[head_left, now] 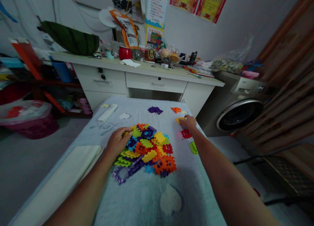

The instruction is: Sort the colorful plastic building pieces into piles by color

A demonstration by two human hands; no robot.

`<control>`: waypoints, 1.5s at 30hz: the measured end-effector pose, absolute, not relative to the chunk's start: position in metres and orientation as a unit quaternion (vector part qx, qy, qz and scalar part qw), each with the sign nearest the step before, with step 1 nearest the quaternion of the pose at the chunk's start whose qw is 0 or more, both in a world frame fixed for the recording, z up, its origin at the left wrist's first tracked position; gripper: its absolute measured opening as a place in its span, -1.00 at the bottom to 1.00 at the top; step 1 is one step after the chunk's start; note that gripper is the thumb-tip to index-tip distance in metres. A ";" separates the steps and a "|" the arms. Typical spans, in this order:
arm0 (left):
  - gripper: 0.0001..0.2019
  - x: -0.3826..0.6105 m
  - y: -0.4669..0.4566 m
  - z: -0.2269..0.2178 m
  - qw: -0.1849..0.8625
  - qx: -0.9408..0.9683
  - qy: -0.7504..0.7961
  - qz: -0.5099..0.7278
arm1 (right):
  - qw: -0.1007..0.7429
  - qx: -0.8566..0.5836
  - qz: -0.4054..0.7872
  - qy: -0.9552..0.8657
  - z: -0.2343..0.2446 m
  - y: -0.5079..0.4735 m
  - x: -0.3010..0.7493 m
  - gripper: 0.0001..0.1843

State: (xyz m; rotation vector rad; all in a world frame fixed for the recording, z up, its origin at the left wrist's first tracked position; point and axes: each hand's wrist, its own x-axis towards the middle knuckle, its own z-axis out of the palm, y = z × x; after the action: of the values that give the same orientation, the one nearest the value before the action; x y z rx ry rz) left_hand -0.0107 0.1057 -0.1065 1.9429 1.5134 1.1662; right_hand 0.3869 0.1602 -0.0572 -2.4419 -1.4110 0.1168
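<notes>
A heap of colourful plastic interlocking building tiles (146, 143) lies mid-table on a pale blue cloth. At its left edge is my left hand (119, 141), fingers curled at a small yellow tile (126, 134). My right hand (189, 122) reaches to the table's right side, its fingers closed on a yellow tile (180, 120) at the cloth. Apart from the heap lie an orange tile (176, 110), a red tile (186, 134), a green tile (193, 148) and purple tiles (155, 110). A long purple frame piece (121, 174) sticks out at the heap's near left.
A white bar-shaped object (107, 113) lies at the far left of the cloth, and a folded white cloth (71, 167) along the left edge. Beyond stands a cluttered white desk (157, 85). A washing machine (235, 103) is at right, a pink bin (29, 121) at left.
</notes>
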 end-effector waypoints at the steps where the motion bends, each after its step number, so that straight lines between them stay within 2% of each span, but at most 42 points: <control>1: -0.64 -0.011 0.106 -0.106 0.206 0.698 0.543 0.419 | 0.142 -0.847 0.028 -0.512 -0.057 0.158 0.382 -0.44; 8: -0.65 -0.011 0.105 -0.107 0.202 0.696 0.543 0.424 | 0.078 -0.831 -0.033 -0.550 -0.061 0.154 0.360 -0.49; 29: -0.65 -0.012 0.106 -0.109 0.203 0.700 0.540 0.421 | 0.081 -0.838 -0.011 -0.540 -0.059 0.166 0.373 -0.57; 33: -0.64 -0.012 0.106 -0.110 0.203 0.699 0.539 0.423 | 0.100 -0.834 -0.005 -0.543 -0.049 0.160 0.380 -0.54; 37: -0.65 -0.012 0.106 -0.108 0.199 0.697 0.540 0.429 | 0.101 -0.796 0.032 -0.597 -0.032 0.142 0.392 -0.60; 39: -0.65 -0.011 0.106 -0.107 0.196 0.696 0.544 0.426 | 0.064 -0.775 0.050 -0.627 -0.027 0.124 0.396 -0.54; 43: -0.65 -0.010 0.105 -0.105 0.195 0.695 0.549 0.422 | -0.013 -0.767 0.047 -0.640 -0.032 0.083 0.395 -0.21; 45: -0.64 -0.010 0.106 -0.106 0.194 0.696 0.549 0.421 | -0.023 -0.772 0.038 -0.634 -0.040 0.069 0.391 -0.20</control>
State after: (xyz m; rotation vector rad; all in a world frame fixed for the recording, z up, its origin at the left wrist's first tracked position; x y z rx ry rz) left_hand -0.0103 0.1057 -0.1061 1.9507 1.5382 1.1798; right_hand 0.3912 0.0694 -0.0397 -2.4600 -2.0222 0.1207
